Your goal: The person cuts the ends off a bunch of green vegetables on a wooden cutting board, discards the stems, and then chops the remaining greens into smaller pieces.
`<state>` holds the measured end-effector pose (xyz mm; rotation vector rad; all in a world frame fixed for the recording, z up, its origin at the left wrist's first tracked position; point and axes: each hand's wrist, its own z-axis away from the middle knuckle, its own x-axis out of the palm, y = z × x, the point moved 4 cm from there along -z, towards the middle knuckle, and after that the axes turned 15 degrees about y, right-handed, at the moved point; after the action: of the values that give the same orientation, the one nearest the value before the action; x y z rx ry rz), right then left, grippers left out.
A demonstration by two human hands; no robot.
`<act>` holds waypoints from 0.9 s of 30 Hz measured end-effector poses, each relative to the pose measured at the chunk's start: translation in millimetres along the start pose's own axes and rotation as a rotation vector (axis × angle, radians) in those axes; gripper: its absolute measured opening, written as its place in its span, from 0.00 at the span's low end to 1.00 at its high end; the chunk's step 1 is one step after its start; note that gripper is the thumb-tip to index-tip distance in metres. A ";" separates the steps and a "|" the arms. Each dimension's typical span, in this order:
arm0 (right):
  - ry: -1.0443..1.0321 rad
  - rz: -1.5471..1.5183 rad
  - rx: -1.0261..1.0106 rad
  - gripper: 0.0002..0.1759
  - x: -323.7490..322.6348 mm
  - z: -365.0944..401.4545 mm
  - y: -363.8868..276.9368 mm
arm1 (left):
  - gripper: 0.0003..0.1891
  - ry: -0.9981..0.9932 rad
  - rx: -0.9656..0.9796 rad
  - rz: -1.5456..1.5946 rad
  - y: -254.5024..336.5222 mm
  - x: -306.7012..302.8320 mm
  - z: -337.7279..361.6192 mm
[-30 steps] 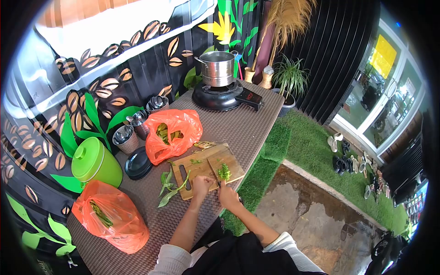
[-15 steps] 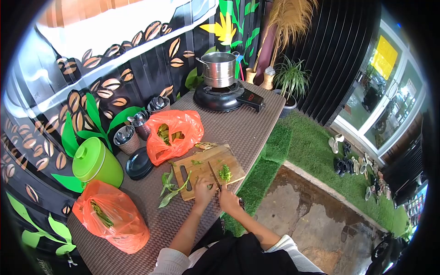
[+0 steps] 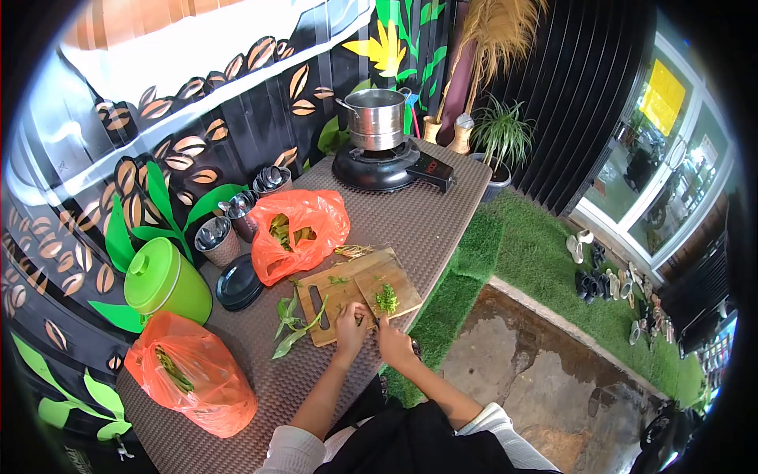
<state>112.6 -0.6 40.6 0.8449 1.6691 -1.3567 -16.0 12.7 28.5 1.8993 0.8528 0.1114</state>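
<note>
My left hand [image 3: 350, 327] is closed over a small bunch of green stems at the front of the wooden cutting board [image 3: 320, 282]. My right hand [image 3: 393, 345] grips a knife [image 3: 368, 302] by its handle, with the blade pointing away over the board, just right of my left fingers. A pile of chopped greens [image 3: 387, 299] lies to the right of the blade. Leafy stems [image 3: 290, 336] rest on the table at the board's left end. Behind the board sits an open orange bag [image 3: 328, 217] with greens inside.
A steel pot [image 3: 376, 122] stands on a black burner [image 3: 371, 175] at the back. Left are cutlery holders [image 3: 217, 246], black lids [image 3: 238, 282], a green container [image 3: 162, 276] and another orange bag [image 3: 217, 379]. The table's [image 3: 446, 237] right edge borders grass.
The knife blade has tilted slightly, and both hands have shifted only a little over the board. The bags, pot and loose stems stay in place.
</note>
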 end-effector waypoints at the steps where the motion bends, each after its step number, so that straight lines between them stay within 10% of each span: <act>1: -0.034 0.037 0.007 0.15 0.8 1.4 0.0 | 0.08 0.007 -0.004 -0.006 -0.9 0.0 0.4; 27: -0.041 -0.043 0.017 0.16 4.8 -12.4 -1.9 | 0.08 -0.013 0.090 -0.172 3.2 -4.1 13.0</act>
<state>106.6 11.2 38.3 0.7901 1.6550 -1.4102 -11.9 -0.4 25.9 1.8988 1.0234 -0.0451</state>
